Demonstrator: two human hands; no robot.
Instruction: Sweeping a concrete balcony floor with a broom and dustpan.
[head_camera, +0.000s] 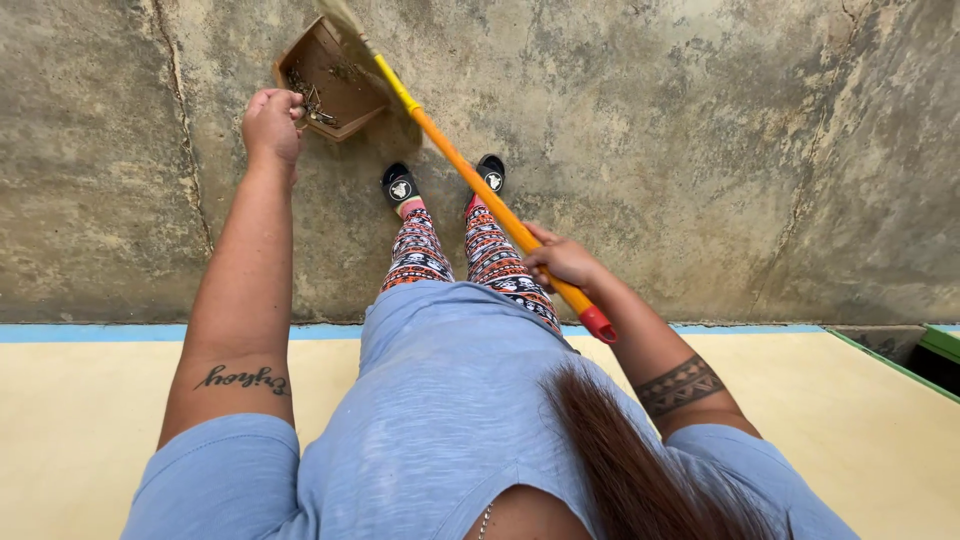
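Note:
My left hand (271, 122) grips the handle of a brown dustpan (335, 85) that rests tilted on the concrete floor, with dry leaves and twigs inside it. My right hand (562, 262) is closed around a broom's orange and yellow stick (470, 178) near its red end cap. The broom's straw head (343, 18) reaches into the dustpan at the top of the view. My feet in black slippers (400, 185) stand just below the dustpan, the stick crossing over the right foot.
Stained grey concrete floor (700, 150) spreads all around. Behind me runs a cream wall (80, 400) with a blue strip along its base. A green edge (940, 340) shows at far right.

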